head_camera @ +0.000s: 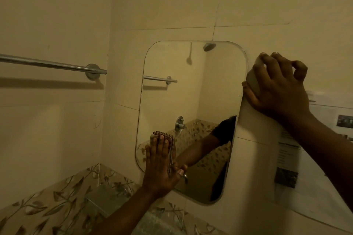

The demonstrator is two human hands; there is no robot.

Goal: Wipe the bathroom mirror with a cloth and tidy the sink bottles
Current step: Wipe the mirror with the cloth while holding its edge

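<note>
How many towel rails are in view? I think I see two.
1. The towel rail is on the left wall, beside the mirror; its left end runs out of frame. The second bar is only its reflection in the mirror glass.

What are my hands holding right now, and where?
Left hand grips nothing: flat fingers press a pale cloth against the mirror, lower left. Right hand curls at the mirror's right edge; whether it grips anything cannot be told.
</note>
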